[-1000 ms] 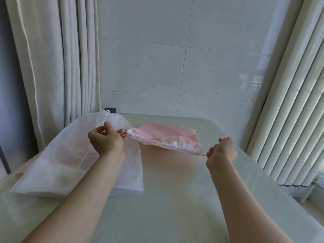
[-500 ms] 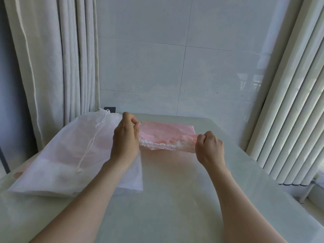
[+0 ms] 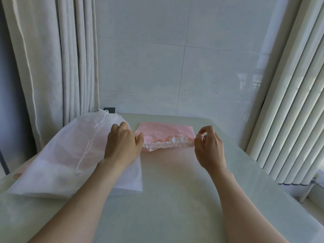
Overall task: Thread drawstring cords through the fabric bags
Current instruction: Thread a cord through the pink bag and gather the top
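Note:
A pink satin bag (image 3: 166, 133) lies flat on the pale table (image 3: 175, 199), its near hem (image 3: 161, 144) bunched into white gathers. My left hand (image 3: 122, 142) sits at the hem's left end, thumb and forefinger closed on that corner, with the other fingers over the white bag. My right hand (image 3: 208, 148) hovers at the hem's right end, fingertips pinched together on what looks like a thin pink cord (image 3: 194, 145). The cord is barely visible.
A large white mesh bag (image 3: 57, 155) with a white drawstring (image 3: 89, 142) lies on the table's left side, under my left forearm. Curtains hang at the left, ribbed vertical slats stand at the right, and a tiled wall is behind. A small black object (image 3: 109, 109) sits at the table's back edge.
My hands, spread wide a second ago with the bag stretched between them, came together and gathered the hem. The bag now rests on the table and my right fist has loosened into a pinch.

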A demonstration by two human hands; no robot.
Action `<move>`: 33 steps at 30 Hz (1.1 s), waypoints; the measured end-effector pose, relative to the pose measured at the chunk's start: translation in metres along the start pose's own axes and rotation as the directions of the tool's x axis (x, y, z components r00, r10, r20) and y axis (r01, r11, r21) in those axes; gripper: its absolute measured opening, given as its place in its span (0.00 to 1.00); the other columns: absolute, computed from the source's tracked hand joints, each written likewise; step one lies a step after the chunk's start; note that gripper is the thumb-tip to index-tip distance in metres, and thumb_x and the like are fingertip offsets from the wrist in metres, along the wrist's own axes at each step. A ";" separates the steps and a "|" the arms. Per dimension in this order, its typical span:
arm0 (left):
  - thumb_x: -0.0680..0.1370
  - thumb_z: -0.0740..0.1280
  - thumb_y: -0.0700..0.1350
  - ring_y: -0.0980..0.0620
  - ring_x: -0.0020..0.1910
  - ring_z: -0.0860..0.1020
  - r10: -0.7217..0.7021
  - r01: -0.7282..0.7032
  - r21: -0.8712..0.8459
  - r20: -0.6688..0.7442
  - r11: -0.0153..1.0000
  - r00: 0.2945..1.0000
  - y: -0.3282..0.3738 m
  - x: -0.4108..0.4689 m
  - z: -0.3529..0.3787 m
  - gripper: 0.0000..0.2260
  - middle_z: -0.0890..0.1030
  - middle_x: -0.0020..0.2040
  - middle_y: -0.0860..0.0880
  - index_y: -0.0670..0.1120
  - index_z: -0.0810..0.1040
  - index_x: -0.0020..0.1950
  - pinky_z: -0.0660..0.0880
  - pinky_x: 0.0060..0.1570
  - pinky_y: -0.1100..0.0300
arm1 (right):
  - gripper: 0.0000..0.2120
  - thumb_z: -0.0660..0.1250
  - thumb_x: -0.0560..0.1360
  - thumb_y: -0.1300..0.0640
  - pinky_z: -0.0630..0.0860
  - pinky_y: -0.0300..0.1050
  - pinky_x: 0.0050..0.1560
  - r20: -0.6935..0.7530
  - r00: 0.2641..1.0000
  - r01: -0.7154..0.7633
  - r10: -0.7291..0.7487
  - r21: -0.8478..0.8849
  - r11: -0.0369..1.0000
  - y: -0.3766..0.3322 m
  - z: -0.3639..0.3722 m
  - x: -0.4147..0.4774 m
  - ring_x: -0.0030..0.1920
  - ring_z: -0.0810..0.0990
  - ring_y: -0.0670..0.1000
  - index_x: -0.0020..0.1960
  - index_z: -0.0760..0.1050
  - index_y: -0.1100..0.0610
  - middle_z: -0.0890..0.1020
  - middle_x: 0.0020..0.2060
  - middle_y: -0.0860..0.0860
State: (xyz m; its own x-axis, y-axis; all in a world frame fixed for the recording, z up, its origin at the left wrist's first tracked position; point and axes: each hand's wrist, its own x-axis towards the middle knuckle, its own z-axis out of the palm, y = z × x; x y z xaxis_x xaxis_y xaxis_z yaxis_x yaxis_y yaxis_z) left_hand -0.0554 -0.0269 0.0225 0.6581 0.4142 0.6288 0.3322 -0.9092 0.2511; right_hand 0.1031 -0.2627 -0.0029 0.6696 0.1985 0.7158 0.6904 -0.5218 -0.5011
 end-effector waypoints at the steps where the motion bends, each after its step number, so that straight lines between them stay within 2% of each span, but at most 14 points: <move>1: 0.85 0.60 0.52 0.42 0.43 0.66 -0.023 0.023 -0.006 0.018 1.000 1.000 0.001 0.000 -0.001 0.26 0.68 0.37 0.45 0.42 0.73 0.29 0.72 0.45 0.46 | 0.04 0.62 0.82 0.53 0.64 0.48 0.35 -0.018 0.999 0.032 -0.031 0.005 0.999 0.000 0.001 0.000 0.37 0.72 0.54 0.49 0.69 0.51 0.74 0.32 0.53; 4: 0.86 0.57 0.52 0.40 0.42 0.68 -0.080 0.082 -0.037 0.040 0.996 0.996 0.004 0.000 -0.005 0.28 0.70 0.28 0.46 0.45 0.67 0.27 0.71 0.45 0.46 | 0.18 0.63 0.81 0.46 0.65 0.46 0.35 -0.052 0.995 0.082 -0.088 -0.106 0.991 -0.002 0.001 0.000 0.36 0.71 0.54 0.35 0.68 0.51 0.72 0.27 0.52; 8: 0.86 0.61 0.43 0.41 0.30 0.60 -0.064 0.058 -0.135 -0.038 0.989 0.997 0.006 0.000 -0.008 0.27 0.63 0.25 0.48 0.45 0.60 0.26 0.61 0.44 0.51 | 0.22 0.70 0.77 0.58 0.68 0.49 0.36 -0.115 0.993 0.005 -0.034 -0.247 0.969 0.001 -0.005 0.000 0.35 0.69 0.58 0.28 0.65 0.58 0.67 0.22 0.53; 10: 0.85 0.61 0.41 0.44 0.28 0.58 -0.089 0.084 -0.093 -0.060 0.992 0.994 -0.001 0.003 -0.005 0.27 0.63 0.25 0.48 0.46 0.58 0.26 0.61 0.45 0.51 | 0.21 0.68 0.75 0.61 0.68 0.51 0.39 -0.097 0.990 -0.125 0.097 -0.343 0.931 0.004 -0.009 0.000 0.37 0.69 0.59 0.28 0.63 0.58 0.65 0.22 0.52; 13: 0.85 0.59 0.42 0.42 0.33 0.65 -0.166 0.169 0.022 -0.107 0.985 0.980 -0.009 0.004 0.000 0.24 0.71 0.28 0.42 0.43 0.67 0.28 0.65 0.44 0.48 | 0.16 0.65 0.75 0.61 0.63 0.51 0.43 -0.081 0.956 -0.286 0.281 -0.454 0.844 0.010 -0.011 -0.001 0.40 0.68 0.59 0.29 0.68 0.59 0.67 0.23 0.53; 16: 0.85 0.61 0.44 0.42 0.40 0.64 -0.174 0.196 0.132 -0.162 0.972 0.971 -0.007 0.000 0.000 0.20 0.75 0.31 0.41 0.39 0.79 0.35 0.63 0.40 0.49 | 0.18 0.64 0.77 0.60 0.62 0.51 0.44 -0.019 0.953 -0.269 0.301 -0.503 0.821 0.015 -0.006 -0.004 0.42 0.67 0.59 0.30 0.65 0.57 0.67 0.25 0.52; 18: 0.85 0.60 0.46 0.42 0.41 0.63 -0.123 0.148 0.179 -0.144 0.973 0.982 -0.005 -0.001 0.000 0.21 0.72 0.30 0.44 0.40 0.80 0.35 0.62 0.39 0.50 | 0.19 0.63 0.79 0.56 0.64 0.51 0.46 0.055 0.951 -0.234 0.303 -0.508 0.829 0.021 -0.003 -0.006 0.44 0.67 0.59 0.30 0.66 0.56 0.69 0.27 0.52; 20: 0.84 0.62 0.47 0.43 0.41 0.64 -0.062 0.079 0.163 -0.110 0.983 0.992 -0.005 0.000 0.003 0.21 0.69 0.31 0.47 0.42 0.79 0.33 0.63 0.39 0.50 | 0.20 0.63 0.81 0.50 0.64 0.50 0.48 0.123 0.936 -0.219 0.328 -0.526 0.822 0.023 -0.001 -0.006 0.46 0.66 0.59 0.32 0.71 0.56 0.72 0.30 0.51; 24: 0.81 0.67 0.46 0.44 0.42 0.64 0.073 -0.068 0.068 -0.070 0.995 0.995 0.003 -0.003 0.011 0.18 0.70 0.36 0.47 0.43 0.80 0.31 0.65 0.41 0.51 | 0.18 0.59 0.82 0.46 0.61 0.52 0.52 0.144 0.939 -0.175 0.314 -0.586 0.791 0.008 -0.002 -0.004 0.50 0.68 0.59 0.38 0.78 0.51 0.75 0.40 0.49; 26: 0.81 0.65 0.51 0.42 0.51 0.65 0.084 -0.085 0.098 0.005 0.992 0.996 0.008 -0.005 0.012 0.19 0.76 0.48 0.49 0.47 0.81 0.32 0.64 0.50 0.48 | 0.16 0.57 0.81 0.52 0.64 0.53 0.52 0.137 0.946 -0.176 0.295 -0.549 0.817 -0.002 -0.003 -0.002 0.49 0.70 0.59 0.39 0.75 0.55 0.75 0.42 0.51; 28: 0.81 0.62 0.57 0.40 0.63 0.61 0.057 -0.067 0.123 0.083 0.990 0.995 0.013 -0.007 0.008 0.20 0.73 0.62 0.52 0.50 0.80 0.33 0.56 0.60 0.47 | 0.13 0.59 0.77 0.56 0.67 0.50 0.44 0.153 0.952 -0.200 0.266 -0.348 0.916 -0.010 -0.005 0.001 0.41 0.72 0.59 0.35 0.70 0.58 0.74 0.36 0.53; 30: 0.79 0.61 0.61 0.39 0.69 0.58 0.048 -0.060 0.115 0.101 0.992 0.994 0.020 -0.009 0.005 0.21 0.70 0.66 0.53 0.52 0.80 0.33 0.50 0.64 0.47 | 0.14 0.62 0.74 0.55 0.64 0.47 0.33 0.221 0.960 -0.155 0.175 -0.103 0.982 -0.019 -0.008 0.001 0.32 0.67 0.57 0.32 0.65 0.58 0.69 0.27 0.51; 31: 0.78 0.62 0.64 0.38 0.70 0.57 0.053 -0.064 0.108 0.099 0.992 0.994 0.023 -0.011 0.004 0.21 0.70 0.66 0.53 0.53 0.81 0.33 0.49 0.65 0.46 | 0.16 0.64 0.73 0.52 0.64 0.47 0.30 0.250 0.962 -0.100 0.109 -0.049 0.994 -0.025 -0.009 0.000 0.29 0.66 0.55 0.30 0.65 0.57 0.67 0.25 0.49; 33: 0.76 0.64 0.69 0.38 0.70 0.57 0.069 -0.080 0.109 0.108 0.991 0.992 0.026 -0.013 0.005 0.22 0.69 0.64 0.54 0.55 0.82 0.34 0.48 0.64 0.45 | 0.18 0.69 0.69 0.41 0.71 0.47 0.30 0.324 0.946 -0.011 0.028 -0.057 0.998 -0.037 -0.013 -0.004 0.30 0.74 0.52 0.32 0.70 0.54 0.74 0.26 0.47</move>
State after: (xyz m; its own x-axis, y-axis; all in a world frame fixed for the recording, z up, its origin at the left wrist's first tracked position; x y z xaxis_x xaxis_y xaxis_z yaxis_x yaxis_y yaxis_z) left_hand -0.0519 -0.0562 0.0172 0.7481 0.3531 0.5618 0.3502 -0.9293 0.1177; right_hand 0.0715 -0.2545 0.0190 0.7415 0.4414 0.5054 0.6667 -0.5700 -0.4803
